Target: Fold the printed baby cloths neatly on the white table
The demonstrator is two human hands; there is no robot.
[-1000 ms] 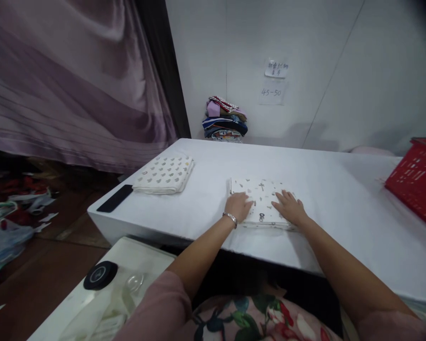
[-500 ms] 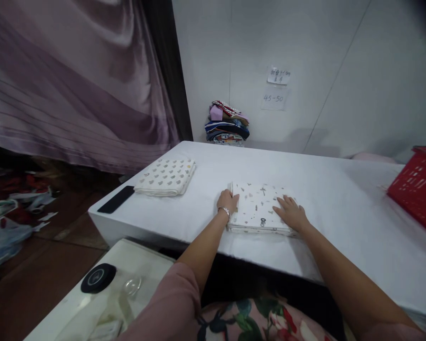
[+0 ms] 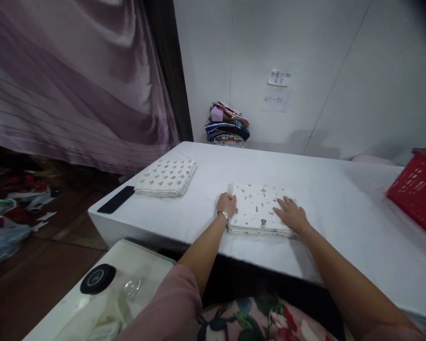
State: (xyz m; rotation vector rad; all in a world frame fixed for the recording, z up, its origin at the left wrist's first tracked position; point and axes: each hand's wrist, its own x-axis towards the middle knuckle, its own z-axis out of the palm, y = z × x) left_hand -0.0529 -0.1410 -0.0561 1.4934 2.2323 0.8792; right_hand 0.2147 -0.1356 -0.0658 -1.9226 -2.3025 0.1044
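A folded white cloth with a small scattered print (image 3: 257,208) lies flat near the front edge of the white table. My left hand (image 3: 227,203), a bracelet at its wrist, is closed at the cloth's left edge, fingers curled round that edge. Flat on the right part of the same cloth rests my right hand (image 3: 290,213), its fingers spread. Another folded white cloth with a grey print (image 3: 168,176) lies at the left of the table, apart from both hands.
The white table (image 3: 333,189) bears a black strip (image 3: 116,199) at its left corner. A red basket (image 3: 417,187) stands at the right. Folded fabrics (image 3: 227,125) are stacked behind. A white side surface (image 3: 145,260) at lower left holds a black round object (image 3: 98,278).
My left hand has shifted slightly left, its fingers drawn in from the cloth's top to its edge. My right hand has hardly moved.
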